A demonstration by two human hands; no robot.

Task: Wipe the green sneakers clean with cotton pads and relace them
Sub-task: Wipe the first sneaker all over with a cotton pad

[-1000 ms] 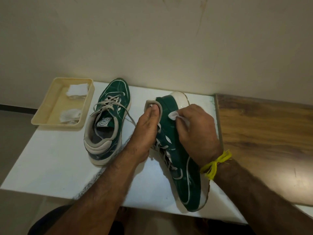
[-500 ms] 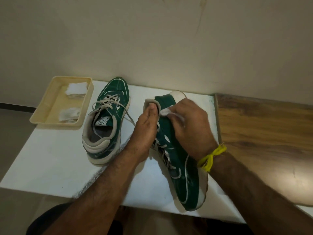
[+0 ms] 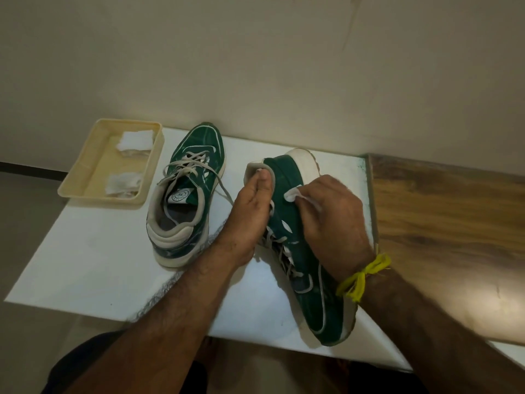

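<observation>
A green sneaker (image 3: 287,183) lies tilted on its side on the white table (image 3: 93,268), heel away from me, toe over the near edge. My left hand (image 3: 250,206) grips its grey heel collar, thumb on top. My right hand (image 3: 332,220), with a yellow thread at the wrist, pinches a white cotton pad (image 3: 294,196) and presses it on the green side near the heel. The other green sneaker (image 3: 187,194) stands upright to the left, laced, with loose lace ends.
A beige tray (image 3: 85,169) at the table's far left corner holds two white cotton pads (image 3: 135,140). A wooden surface (image 3: 443,223) adjoins the table on the right. A plain wall rises behind. My dark-clothed lap sits below the table's near edge.
My right hand has slid the pad a little along the sneaker's side near the heel, first toward the collar, then back. The left hand keeps its grip on the collar.
</observation>
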